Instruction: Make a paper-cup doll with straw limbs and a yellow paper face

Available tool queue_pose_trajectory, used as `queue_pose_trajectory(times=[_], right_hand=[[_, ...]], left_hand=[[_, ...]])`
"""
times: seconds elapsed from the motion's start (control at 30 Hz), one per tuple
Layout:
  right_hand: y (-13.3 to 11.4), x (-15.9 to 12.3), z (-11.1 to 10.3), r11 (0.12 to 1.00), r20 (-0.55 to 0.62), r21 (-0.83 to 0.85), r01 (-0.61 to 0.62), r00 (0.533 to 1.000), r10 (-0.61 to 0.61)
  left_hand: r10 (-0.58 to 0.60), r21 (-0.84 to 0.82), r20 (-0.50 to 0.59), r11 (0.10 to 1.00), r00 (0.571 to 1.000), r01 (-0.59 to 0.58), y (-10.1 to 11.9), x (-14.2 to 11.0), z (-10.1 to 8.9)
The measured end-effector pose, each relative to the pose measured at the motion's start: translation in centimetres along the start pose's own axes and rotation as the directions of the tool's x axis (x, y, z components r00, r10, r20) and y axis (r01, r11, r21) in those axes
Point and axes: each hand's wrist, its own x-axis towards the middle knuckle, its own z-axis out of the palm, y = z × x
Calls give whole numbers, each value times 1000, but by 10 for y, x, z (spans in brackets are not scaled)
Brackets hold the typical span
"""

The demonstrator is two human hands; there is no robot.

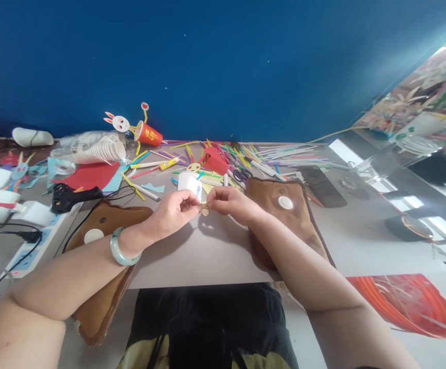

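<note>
Pinching left fingers (188,198) and right fingers (218,196), small brownish piece (205,211) between, round end nearside.

A glue gun (75,196) lies left of the cup (186,181), scissors (241,175) right.

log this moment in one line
left hand: pinching | right hand: pinching | between hands: small round tan piece | beyond: white paper cup
</note>
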Motion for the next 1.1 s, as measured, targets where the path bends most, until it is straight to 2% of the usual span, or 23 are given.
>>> queue_pose_trajectory(times=[0.2,0.27,0.37,0.47,0.6,0.7,0.87,1.1], right_hand=[[2,1,-1,1000,-28,-2,7,1000,-7],[0,1,-2,999,-80,-31,19,997,-21],[-2,1,-4,997,-154,-60,37,987,-46],[0,2,-7,997,-162,-34,67,984,-72],[4,4,-12,995,-185,31,91,979,-84],[7,7,-14,990,-242,68,124,965,-104],[13,12,-15,989,-335,101,112,940,-73],[10,11,-7,996,-300,63,60,953,-39]], left_hand=[[-11,-91,11,996,1000,12,-6,3,-1],[-6,-115,-83,993,997,-4,-11,11,-7],[8,-92,-319,995,948,-39,-25,28,-16],[-84,-72,-418,996,905,60,-42,44,-19],[-171,28,-329,981,929,190,-57,53,-10],[-200,62,-309,971,930,230,-60,53,-2],[-232,-21,-254,972,939,235,-61,53,1],[-233,-95,-219,971,947,217,-52,51,5]])
